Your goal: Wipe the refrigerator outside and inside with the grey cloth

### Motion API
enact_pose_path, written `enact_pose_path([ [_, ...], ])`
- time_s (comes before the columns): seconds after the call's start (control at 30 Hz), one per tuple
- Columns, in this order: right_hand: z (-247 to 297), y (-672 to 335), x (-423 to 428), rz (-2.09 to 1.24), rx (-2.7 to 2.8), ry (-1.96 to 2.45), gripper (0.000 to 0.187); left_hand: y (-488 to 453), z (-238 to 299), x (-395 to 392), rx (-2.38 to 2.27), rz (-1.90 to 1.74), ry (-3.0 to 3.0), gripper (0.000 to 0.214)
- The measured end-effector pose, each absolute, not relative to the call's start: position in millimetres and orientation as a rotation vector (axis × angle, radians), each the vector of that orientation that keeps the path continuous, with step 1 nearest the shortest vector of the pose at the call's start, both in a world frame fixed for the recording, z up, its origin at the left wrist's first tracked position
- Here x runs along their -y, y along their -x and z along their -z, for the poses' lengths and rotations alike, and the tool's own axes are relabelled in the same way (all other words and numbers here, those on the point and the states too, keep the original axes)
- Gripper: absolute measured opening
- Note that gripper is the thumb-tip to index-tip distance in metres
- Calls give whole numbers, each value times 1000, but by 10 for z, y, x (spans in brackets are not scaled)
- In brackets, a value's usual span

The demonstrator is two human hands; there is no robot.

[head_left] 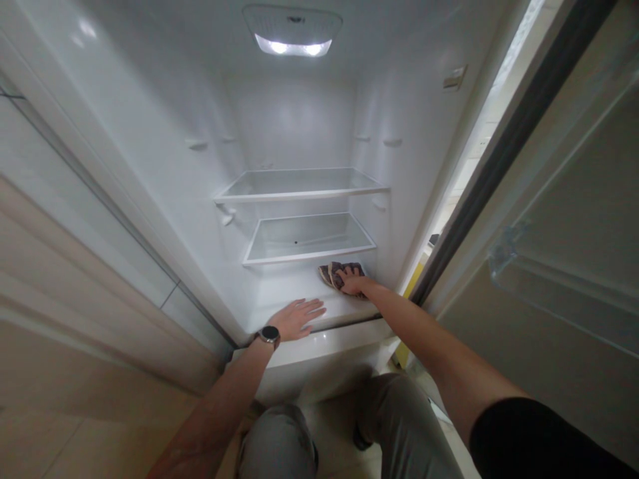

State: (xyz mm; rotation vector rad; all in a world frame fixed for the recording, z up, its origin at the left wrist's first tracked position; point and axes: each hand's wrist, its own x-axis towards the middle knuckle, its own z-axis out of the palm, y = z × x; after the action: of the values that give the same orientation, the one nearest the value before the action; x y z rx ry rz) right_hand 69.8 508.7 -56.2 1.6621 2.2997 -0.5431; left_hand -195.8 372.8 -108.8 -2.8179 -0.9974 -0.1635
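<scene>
Inside a white refrigerator point(289, 286), my right hand point(353, 282) presses on a dark brown patterned cloth point(333, 271) with a pale edge. The cloth lies bunched on the fridge floor by the right wall, below the lower shelf. My right fingers are bent over its top, partly hiding it. My left hand point(295, 320) rests flat at the front edge of the fridge floor, fingers stretched out, with nothing in it. A round dark watch point(269, 334) is on my left wrist.
Two glass shelves with white rims, an upper shelf point(304, 196) and a lower shelf point(309, 257), sit above my hands. A lit lamp point(294, 46) is in the ceiling. The open door point(564, 219) stands at right with a clear door bin point(564, 286). A tiled wall point(182, 306) is at left.
</scene>
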Motion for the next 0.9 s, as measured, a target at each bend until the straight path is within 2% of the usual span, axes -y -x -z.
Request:
enact_pose_path([
  [0.9, 614, -669, -5107, 541, -2292, -1708, 96, 1959, 1094, -3735, 1009, 167, 2834, 69],
])
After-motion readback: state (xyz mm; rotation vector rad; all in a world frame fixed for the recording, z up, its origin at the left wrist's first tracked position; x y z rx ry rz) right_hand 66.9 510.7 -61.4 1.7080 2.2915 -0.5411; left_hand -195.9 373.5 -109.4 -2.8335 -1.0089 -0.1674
